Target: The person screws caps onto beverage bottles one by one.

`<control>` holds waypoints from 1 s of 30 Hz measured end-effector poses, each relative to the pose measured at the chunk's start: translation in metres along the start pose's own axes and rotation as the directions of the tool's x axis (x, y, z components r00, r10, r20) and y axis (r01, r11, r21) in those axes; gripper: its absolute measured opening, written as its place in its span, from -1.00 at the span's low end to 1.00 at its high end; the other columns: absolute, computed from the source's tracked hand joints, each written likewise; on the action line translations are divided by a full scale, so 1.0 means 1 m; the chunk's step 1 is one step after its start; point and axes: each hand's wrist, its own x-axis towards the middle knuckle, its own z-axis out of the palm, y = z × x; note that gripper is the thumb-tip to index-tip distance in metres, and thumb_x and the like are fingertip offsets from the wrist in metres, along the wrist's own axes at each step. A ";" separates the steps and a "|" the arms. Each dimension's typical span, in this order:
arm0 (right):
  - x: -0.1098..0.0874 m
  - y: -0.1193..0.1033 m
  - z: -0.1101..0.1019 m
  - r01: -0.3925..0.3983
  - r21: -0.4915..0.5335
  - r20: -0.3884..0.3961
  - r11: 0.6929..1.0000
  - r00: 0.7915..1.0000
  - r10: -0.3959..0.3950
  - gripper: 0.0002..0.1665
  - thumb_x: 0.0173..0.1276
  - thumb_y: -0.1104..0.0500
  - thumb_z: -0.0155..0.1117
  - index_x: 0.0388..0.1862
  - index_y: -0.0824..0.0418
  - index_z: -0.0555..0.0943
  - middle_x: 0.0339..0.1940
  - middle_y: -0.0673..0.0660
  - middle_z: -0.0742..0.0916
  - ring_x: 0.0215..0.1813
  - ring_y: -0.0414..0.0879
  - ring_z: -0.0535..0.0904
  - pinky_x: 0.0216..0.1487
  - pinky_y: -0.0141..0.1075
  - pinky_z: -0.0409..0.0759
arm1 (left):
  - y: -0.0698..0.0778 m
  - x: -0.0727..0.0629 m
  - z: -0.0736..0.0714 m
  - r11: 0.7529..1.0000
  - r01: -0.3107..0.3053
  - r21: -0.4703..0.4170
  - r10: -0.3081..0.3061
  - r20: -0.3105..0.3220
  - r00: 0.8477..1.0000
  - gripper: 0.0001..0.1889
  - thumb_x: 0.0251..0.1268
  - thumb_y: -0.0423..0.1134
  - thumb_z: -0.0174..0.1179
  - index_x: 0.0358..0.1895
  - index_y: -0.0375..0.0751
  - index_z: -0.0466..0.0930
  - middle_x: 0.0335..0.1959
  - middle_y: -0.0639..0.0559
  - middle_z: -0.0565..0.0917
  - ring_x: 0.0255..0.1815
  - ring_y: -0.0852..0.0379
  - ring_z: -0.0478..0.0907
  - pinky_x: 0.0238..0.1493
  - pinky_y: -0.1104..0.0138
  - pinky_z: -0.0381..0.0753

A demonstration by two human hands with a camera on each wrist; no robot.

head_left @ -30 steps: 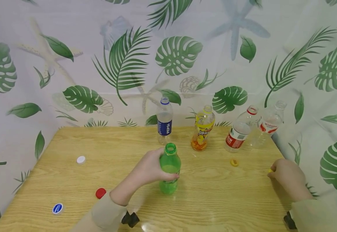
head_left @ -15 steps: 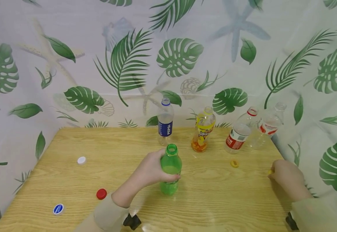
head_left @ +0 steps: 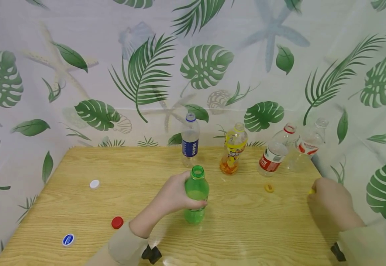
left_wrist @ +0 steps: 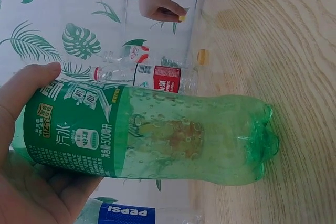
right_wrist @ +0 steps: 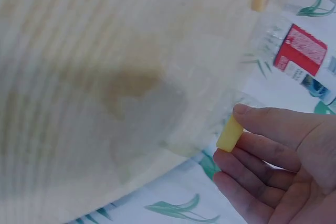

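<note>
My left hand (head_left: 176, 195) grips a green soda bottle (head_left: 195, 188) around its labelled middle; the bottle stands upright and uncapped on the table. In the left wrist view, the green bottle (left_wrist: 157, 135) shows Chinese print on its label and droplets inside. Toward the table's right edge, my right hand (head_left: 332, 199) pinches a small yellow bottle cap (head_left: 312, 191). From the right wrist view, that yellow cap (right_wrist: 230, 134) sits between thumb and fingers, raised off the table. Another yellow-orange cap (head_left: 269, 187) lies on the table between both hands.
Along the back stand a Pepsi bottle (head_left: 190, 142), a yellow-labelled bottle (head_left: 234, 149), a red-labelled bottle (head_left: 274, 153) and a clear bottle (head_left: 307, 146), all uncapped. On the left lie a white cap (head_left: 95, 184), a red cap (head_left: 117, 222) and a blue-and-white cap (head_left: 68, 240).
My right hand has risen slightly from the table with the yellow cap. The left hand keeps its grip on the green bottle, which stays in place.
</note>
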 end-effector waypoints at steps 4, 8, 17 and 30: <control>0.001 -0.006 -0.011 -0.002 -0.024 0.024 1.000 1.000 0.003 -0.84 0.21 0.24 0.45 -0.47 0.27 0.64 -0.45 0.19 0.67 -0.39 0.06 0.53 -0.42 -0.02 0.51 | 0.000 -0.001 0.001 1.000 -0.002 0.007 0.003 -0.008 1.000 -0.41 -0.02 -0.18 0.67 0.12 -0.16 0.64 -0.09 -0.05 0.81 -0.17 0.12 0.75 -0.16 0.34 0.73; 0.002 -0.013 -0.022 0.030 -0.064 0.022 0.998 0.999 -0.028 -0.82 0.25 0.24 0.48 -0.39 0.35 0.67 -0.39 0.27 0.72 -0.33 0.16 0.64 -0.36 0.09 0.60 | -0.001 -0.001 0.002 1.000 0.004 0.003 -0.004 -0.016 1.000 -0.41 -0.02 -0.17 0.67 0.12 -0.15 0.64 -0.10 -0.04 0.82 -0.18 0.13 0.75 -0.16 0.34 0.73; -0.005 -0.029 -0.049 0.087 -0.132 -0.019 0.987 0.996 -0.090 -0.80 0.26 0.25 0.47 -0.36 0.40 0.68 -0.41 0.29 0.72 -0.38 0.15 0.65 -0.33 0.10 0.64 | -0.001 -0.002 0.003 1.000 0.007 -0.005 -0.007 -0.029 1.000 -0.42 -0.04 -0.19 0.67 0.10 -0.15 0.65 -0.12 -0.04 0.82 -0.20 0.15 0.74 -0.16 0.36 0.73; -0.013 -0.055 -0.075 0.114 -0.146 -0.084 0.983 0.988 -0.127 -0.64 0.26 0.25 0.39 -0.63 0.14 0.43 -0.57 0.10 0.49 -0.49 -0.01 0.37 -0.48 -0.21 0.30 | -0.001 -0.001 0.004 1.000 -0.008 0.002 0.008 -0.034 0.999 -0.41 -0.03 -0.19 0.67 0.12 -0.17 0.64 -0.11 -0.06 0.82 -0.18 0.11 0.76 -0.14 0.33 0.74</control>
